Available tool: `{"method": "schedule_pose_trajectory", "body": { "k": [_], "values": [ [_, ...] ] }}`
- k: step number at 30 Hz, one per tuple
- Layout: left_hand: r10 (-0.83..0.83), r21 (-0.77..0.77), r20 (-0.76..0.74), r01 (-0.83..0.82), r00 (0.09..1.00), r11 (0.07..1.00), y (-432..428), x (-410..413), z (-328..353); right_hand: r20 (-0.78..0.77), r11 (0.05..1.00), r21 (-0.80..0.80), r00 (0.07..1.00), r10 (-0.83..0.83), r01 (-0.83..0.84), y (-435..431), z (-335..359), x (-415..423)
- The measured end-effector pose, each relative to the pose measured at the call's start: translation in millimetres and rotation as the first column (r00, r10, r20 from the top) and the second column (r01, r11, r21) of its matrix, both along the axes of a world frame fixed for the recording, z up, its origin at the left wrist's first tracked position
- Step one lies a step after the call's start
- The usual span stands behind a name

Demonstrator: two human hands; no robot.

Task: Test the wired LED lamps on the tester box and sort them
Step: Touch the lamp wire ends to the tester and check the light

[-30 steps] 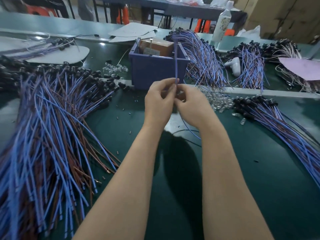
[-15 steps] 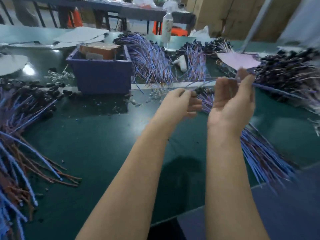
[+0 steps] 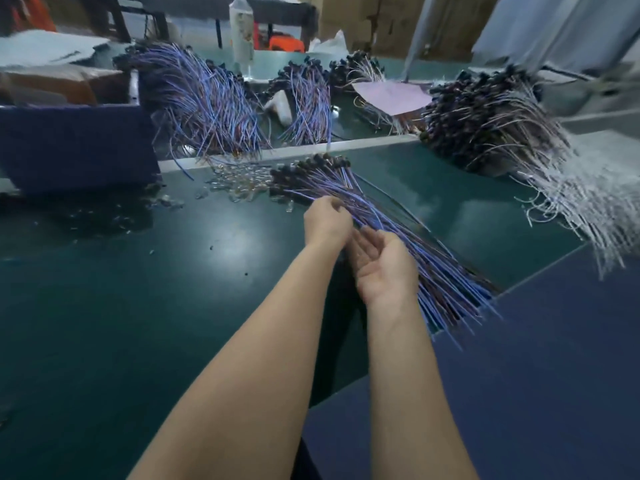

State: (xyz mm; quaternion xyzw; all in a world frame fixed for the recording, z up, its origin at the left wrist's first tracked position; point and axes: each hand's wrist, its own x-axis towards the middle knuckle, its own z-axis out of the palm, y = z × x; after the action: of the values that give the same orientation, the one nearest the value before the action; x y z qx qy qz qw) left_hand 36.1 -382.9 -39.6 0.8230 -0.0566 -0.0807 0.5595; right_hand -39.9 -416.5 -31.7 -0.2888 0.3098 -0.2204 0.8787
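A bundle of wired LED lamps (image 3: pixel 408 244) lies slantwise on the green table (image 3: pixel 138 289), black heads at the far end and blue and brown wires fanning toward the near right edge. My left hand (image 3: pixel 327 220) is at the bundle's left side, its curled fingertips pinching a wire there. My right hand (image 3: pixel 384 265) lies palm up beside the bundle with relaxed fingers and holds nothing. The blue tester box (image 3: pixel 76 143) stands at the far left, apart from both hands.
Loose clear LEDs (image 3: pixel 239 183) lie scattered between the box and the bundle. More blue-wired bundles (image 3: pixel 207 102) sit behind a rail. A big heap of white-wired lamps (image 3: pixel 502 133) fills the right, with a pink sheet (image 3: pixel 391 95) and a bottle (image 3: pixel 242 29) behind.
My view swung right. The lamp my right hand held up is gone from it and the hand now lies palm up; both hands came down to the bundle on the right.
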Motion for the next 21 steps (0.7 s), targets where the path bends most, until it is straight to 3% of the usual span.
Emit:
{"method": "schedule_pose_trajectory", "body": {
  "k": [2,4,7,10,13,17,21],
  "values": [
    [0.043,-0.020,0.025,-0.043,0.999,0.999,3.0,2.7,-1.0,-0.044,0.964,-0.265,0.998,-0.054,0.040,-2.3,-2.8,11.3],
    [0.110,-0.028,0.063,-0.109,0.992,0.994,9.7,3.8,-1.7,-0.095,0.857,-0.515,0.993,-0.076,0.017,0.1,-5.3,23.5],
    [0.207,-0.088,-0.007,-0.207,0.978,0.974,21.2,8.1,-2.8,-0.228,0.757,-0.628,0.973,0.043,-0.181,8.4,-7.8,44.5],
    [0.236,-0.099,-0.038,-0.238,0.971,0.966,28.5,12.3,-2.0,-0.294,0.774,-0.578,0.951,0.096,-0.257,8.1,-6.6,66.6],
    [0.243,-0.088,-0.055,-0.247,0.969,0.965,30.9,17.2,-1.8,-0.282,0.856,-0.451,0.951,0.131,-0.251,3.3,-3.0,81.4],
    [0.221,-0.175,-0.109,-0.238,0.969,0.955,29.4,21.5,-1.2,-0.116,0.975,-0.179,0.986,0.116,-0.136,-1.2,-1.0,85.4],
    [0.216,-0.148,-0.062,-0.223,0.974,0.964,27.8,21.1,-7.2,0.051,0.999,-0.025,0.998,0.029,-0.028,-7.9,-6.0,89.1]
  ]
}}
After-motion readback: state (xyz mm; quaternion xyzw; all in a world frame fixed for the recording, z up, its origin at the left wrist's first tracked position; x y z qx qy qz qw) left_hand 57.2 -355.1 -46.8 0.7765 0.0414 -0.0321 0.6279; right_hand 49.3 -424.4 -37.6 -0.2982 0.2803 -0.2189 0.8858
